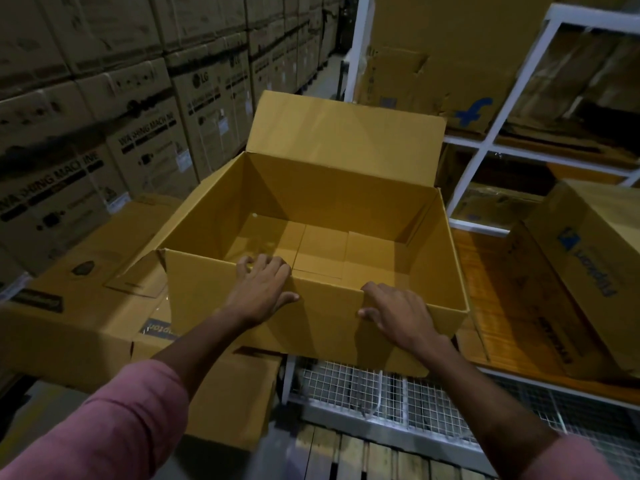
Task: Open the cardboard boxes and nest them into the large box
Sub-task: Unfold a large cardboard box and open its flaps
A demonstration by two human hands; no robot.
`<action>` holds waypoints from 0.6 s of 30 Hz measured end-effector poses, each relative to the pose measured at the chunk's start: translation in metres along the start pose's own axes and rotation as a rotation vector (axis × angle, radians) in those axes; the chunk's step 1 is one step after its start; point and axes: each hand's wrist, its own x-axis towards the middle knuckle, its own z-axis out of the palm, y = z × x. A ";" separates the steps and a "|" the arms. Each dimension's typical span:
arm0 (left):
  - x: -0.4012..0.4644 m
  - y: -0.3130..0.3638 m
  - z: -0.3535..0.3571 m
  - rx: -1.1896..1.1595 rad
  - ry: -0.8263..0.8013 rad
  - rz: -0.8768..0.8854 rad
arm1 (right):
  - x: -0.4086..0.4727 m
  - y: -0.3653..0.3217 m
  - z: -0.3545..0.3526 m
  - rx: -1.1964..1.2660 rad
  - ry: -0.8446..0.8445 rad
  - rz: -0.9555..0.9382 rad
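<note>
Head view. Open box (311,216) sits upright in front of the person, part on a wire mesh rack (381,393), part over a flattened carton (86,306) to the left. Far flap stands up; left flap splays outward. Bottom flaps lie closed inside; nothing is in it.

Left hand (261,289) grips the near wall's top edge: fingers hooked over into the box, thumb outside. Right hand (398,317) grips the same edge further right, fingers curled over the rim, thumb on the outer face. Pink sleeves on both arms.

Another box (581,271) lies tilted at right, just beside the open one; whether they touch, cannot tell. Stacked washing-machine cartons (104,133) fill the left background.

Risks, judged: both grips are on one thin wall, so a hard pull could buckle it or tip the box toward the person. The bottom shows no tape; it may drop open once lifted. The near edge overhangs the rack, so a slide forward could let it fall.
</note>
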 end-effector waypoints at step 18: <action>0.008 -0.006 -0.004 -0.025 0.008 0.019 | 0.007 0.003 0.003 0.034 0.022 0.014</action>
